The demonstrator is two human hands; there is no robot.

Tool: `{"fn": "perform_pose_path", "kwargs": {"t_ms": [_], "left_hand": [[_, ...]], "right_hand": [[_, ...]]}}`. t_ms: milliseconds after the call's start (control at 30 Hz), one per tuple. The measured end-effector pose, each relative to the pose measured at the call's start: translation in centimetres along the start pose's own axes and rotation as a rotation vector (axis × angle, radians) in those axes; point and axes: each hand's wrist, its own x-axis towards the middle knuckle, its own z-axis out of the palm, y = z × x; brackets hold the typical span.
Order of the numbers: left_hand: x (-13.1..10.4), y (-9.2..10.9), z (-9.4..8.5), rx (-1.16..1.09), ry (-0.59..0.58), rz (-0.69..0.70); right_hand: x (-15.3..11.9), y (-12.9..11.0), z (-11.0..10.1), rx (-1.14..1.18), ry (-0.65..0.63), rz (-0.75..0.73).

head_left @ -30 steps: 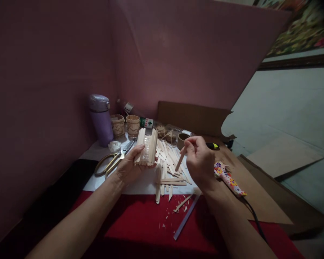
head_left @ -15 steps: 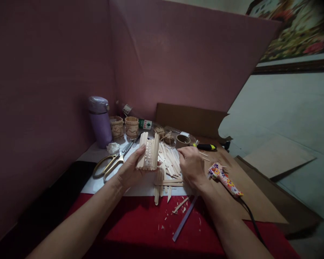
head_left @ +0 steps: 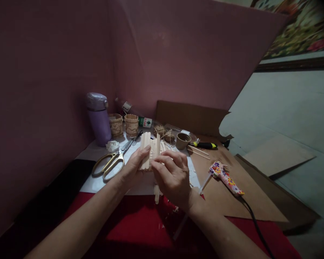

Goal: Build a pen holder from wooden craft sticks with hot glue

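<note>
1. The stick-covered piece [head_left: 145, 153] was in the left hand [head_left: 133, 167], held up over the table. It had flat wooden sticks stuck on clear, bumpy plastic, with a bare patch in the middle.
2. The left fingers gripped it, and the thumb pressed on the front.
3. The right hand [head_left: 175, 176] was bent, with its fingertips at the near right side of the piece. I could not tell if they pinched anything.
4. The right hand was in the way of the loose sticks [head_left: 164, 146], so most of the pile was hidden. The white paper [head_left: 89, 184] was under it.
5. To the left lay big scissors [head_left: 120, 158] with gold handles, and a white ruffled thing [head_left: 112, 145] was next to them.
6. Behind those stood a purple bottle [head_left: 100, 127] and two small wooden cups [head_left: 131, 125].
7. At the back were bundles of string [head_left: 169, 136], a brown roll [head_left: 183, 142] and a black and yellow handle [head_left: 206, 145].
8. To the right, a flowery glue gun [head_left: 226, 178] lay on brown cardboard [head_left: 248, 207], and its black cord [head_left: 255, 223] crossed the red cloth [head_left: 129, 219].
</note>
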Motion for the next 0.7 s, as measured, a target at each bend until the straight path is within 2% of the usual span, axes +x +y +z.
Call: {"fn": "perform_pose_path", "kwargs": {"t_ms": [167, 367, 467, 600, 700], "left_hand": [[0.0, -0.1, 0.1, 0.058, 0.039, 0.005], [-0.1, 0.0, 0.5, 0.121, 0.083, 0.018], [-0.2, 0.0, 0.4, 0.113, 0.069, -0.011], [-0.3, -0.1, 0.1, 0.155, 0.051, -0.039], [-0.2, -0.3, -0.1, 0.157, 0.055, -0.024]], "right_hand": [[-0.2, -0.1, -0.1, -0.063, -0.042, -0.025], [-0.3, -0.1, 0.1, -0.176, -0.113, -0.123], [-0.1, 0.6, 0.0, -0.152, -0.071, -0.065], [0.5, 1.7, -0.7, -0.092, 0.089, 0.142], [0.8, 1.5, -1.2, -0.028, 0.073, 0.184]]}}
